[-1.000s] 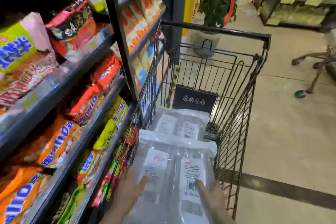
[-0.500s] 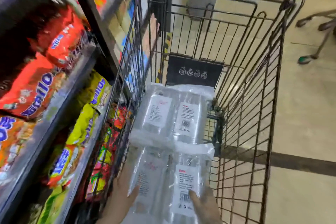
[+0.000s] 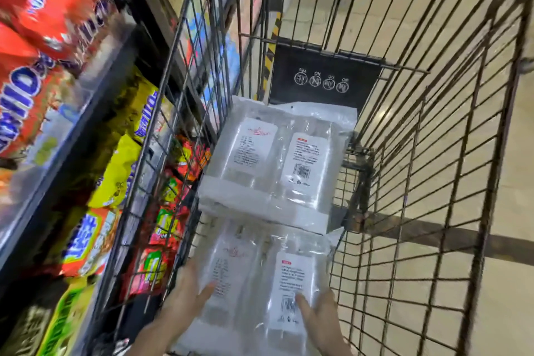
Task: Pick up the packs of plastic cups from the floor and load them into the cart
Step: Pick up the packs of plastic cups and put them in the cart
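The cart [image 3: 433,153] is open above, so my hands can pass down between its wire walls, but the left half of its floor is taken by the far pack of cups [image 3: 277,165] and the near pack [image 3: 260,283] under my left hand [image 3: 185,298] and right hand [image 3: 320,318]. To the right of both packs a strip of basket floor lies bare. On my left the snack shelves [image 3: 86,124] stand just beside the cart's wall, leaving no passage there.
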### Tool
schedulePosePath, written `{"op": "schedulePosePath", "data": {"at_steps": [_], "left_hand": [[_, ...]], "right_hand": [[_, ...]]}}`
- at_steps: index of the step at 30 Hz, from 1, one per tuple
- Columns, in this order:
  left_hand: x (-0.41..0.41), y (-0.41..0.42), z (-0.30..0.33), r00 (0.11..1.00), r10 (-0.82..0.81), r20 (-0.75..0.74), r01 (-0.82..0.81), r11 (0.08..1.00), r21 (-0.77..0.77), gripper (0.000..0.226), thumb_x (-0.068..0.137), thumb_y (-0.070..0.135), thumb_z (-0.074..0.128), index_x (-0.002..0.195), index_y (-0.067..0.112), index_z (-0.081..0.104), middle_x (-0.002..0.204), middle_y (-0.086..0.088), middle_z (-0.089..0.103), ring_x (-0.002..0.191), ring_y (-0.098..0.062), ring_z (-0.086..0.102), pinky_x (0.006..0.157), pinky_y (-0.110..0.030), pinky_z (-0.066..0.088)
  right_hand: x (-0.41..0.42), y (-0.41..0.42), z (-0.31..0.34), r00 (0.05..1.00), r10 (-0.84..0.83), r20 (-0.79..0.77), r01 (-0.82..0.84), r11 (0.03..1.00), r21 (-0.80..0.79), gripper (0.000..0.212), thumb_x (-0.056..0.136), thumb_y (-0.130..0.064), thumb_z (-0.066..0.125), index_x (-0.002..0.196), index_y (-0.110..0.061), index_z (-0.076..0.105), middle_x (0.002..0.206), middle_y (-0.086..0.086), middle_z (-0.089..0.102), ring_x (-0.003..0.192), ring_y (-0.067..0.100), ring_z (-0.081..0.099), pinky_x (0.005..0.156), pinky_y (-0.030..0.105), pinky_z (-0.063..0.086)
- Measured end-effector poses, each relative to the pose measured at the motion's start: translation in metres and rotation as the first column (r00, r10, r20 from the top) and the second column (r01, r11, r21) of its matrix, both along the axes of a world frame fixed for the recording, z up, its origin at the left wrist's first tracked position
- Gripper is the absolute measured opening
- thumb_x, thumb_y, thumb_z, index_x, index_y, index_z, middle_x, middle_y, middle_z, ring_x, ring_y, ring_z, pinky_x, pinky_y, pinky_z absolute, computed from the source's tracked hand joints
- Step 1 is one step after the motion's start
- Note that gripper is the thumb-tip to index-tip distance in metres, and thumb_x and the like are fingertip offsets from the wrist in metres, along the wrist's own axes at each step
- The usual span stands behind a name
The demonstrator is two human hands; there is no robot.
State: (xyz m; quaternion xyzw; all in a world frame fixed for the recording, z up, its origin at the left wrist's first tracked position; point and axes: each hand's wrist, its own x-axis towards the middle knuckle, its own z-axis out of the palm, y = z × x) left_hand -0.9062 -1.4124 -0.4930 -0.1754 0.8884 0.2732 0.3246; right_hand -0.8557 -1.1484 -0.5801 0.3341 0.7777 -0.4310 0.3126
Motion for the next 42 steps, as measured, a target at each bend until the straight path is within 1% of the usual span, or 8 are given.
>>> {"op": "schedulePosePath", "data": {"at_steps": [4,8,13,17,22,28,33,42], "left_hand": [[0.004,-0.001,0.007,0.998,-0.031,0.058,0.033,0.999,-0.042,0.082,0.093,0.045,0.044,0.147,0.001,0.002,0.157,-0.013,0.012,0.144,-0.024,0.021,0.115,-0.029,0.019],[-0.009,0.004,0.027,0.999,-0.053,-0.009,0.052,0.992,-0.114,0.093,0.088,0.063,0.032,0.145,-0.005,0.006,0.154,-0.019,0.017,0.144,-0.027,0.02,0.116,-0.029,0.014],[-0.033,0.015,0.085,0.98,-0.06,-0.188,0.052,0.998,-0.045,0.077,0.088,0.028,0.06,0.146,0.003,0.017,0.149,-0.017,0.028,0.139,-0.026,0.028,0.113,-0.03,0.021],[-0.027,0.013,0.145,0.929,-0.072,-0.363,0.08,0.997,0.007,0.078,0.08,0.057,0.049,0.143,0.015,0.03,0.137,-0.015,0.046,0.13,-0.029,0.044,0.107,-0.035,0.035],[0.012,0.011,0.22,0.885,-0.185,-0.428,0.14,0.981,-0.134,0.107,0.058,0.071,0.014,0.147,0.011,0.02,0.15,-0.012,0.033,0.139,-0.024,0.032,0.11,-0.032,0.029],[0.068,-0.002,0.311,0.818,-0.254,-0.516,0.094,0.944,-0.317,0.074,0.078,0.059,0.042,0.132,0.008,0.042,0.129,-0.014,0.053,0.118,-0.031,0.053,0.094,-0.039,0.045],[0.126,-0.019,0.362,0.751,-0.19,-0.633,-0.127,0.898,-0.421,0.06,0.078,0.051,0.053,0.118,0.007,0.054,0.108,-0.018,0.065,0.099,-0.037,0.064,0.078,-0.041,0.052],[0.322,0.038,0.417,0.629,0.173,-0.758,-0.685,0.584,-0.436,0.061,0.086,0.044,0.054,0.137,0.016,0.037,0.127,-0.008,0.057,0.118,-0.028,0.054,0.094,-0.037,0.043]], "right_hand": [[-0.023,-0.01,0.073,0.999,0.023,0.041,-0.023,1.0,0.009,0.042,0.084,-0.029,0.066,0.11,-0.009,0.039,0.104,0.01,0.056,0.079,0.012,0.06,0.062,0.022,0.058],[-0.037,-0.01,0.112,0.993,0.115,-0.036,-0.11,0.986,0.126,0.083,0.083,-0.035,0.066,0.145,-0.003,0.022,0.14,0.018,0.037,0.129,0.035,0.039,0.106,0.042,0.038],[-0.059,-0.001,0.157,0.949,0.198,-0.247,-0.138,0.961,0.24,0.089,0.065,-0.053,0.066,0.139,-0.015,0.034,0.133,0.008,0.052,0.122,0.027,0.051,0.1,0.043,0.046],[-0.066,-0.002,0.234,0.86,0.395,-0.323,-0.25,0.878,0.408,0.072,0.085,-0.034,0.063,0.143,-0.009,0.027,0.139,0.008,0.042,0.127,0.022,0.044,0.105,0.031,0.036],[-0.04,-0.002,0.304,0.749,0.512,-0.42,-0.289,0.823,0.489,0.069,0.086,-0.039,0.059,0.141,-0.011,0.029,0.14,0.007,0.04,0.129,0.021,0.041,0.104,0.031,0.036],[-0.011,-0.009,0.387,0.602,0.647,-0.468,-0.335,0.737,0.587,0.072,0.086,-0.043,0.057,0.144,-0.014,0.025,0.141,0.006,0.04,0.129,0.023,0.041,0.103,0.031,0.037],[-0.001,-0.025,0.45,0.372,0.784,-0.498,-0.391,0.618,0.682,0.066,0.086,-0.041,0.057,0.14,-0.015,0.031,0.139,0.006,0.043,0.129,0.024,0.04,0.101,0.035,0.038],[0.061,-0.052,0.519,-0.247,0.849,-0.468,-0.497,0.304,0.813,0.071,0.082,-0.04,0.061,0.141,-0.013,0.032,0.138,0.01,0.042,0.127,0.029,0.043,0.099,0.039,0.041]]}}
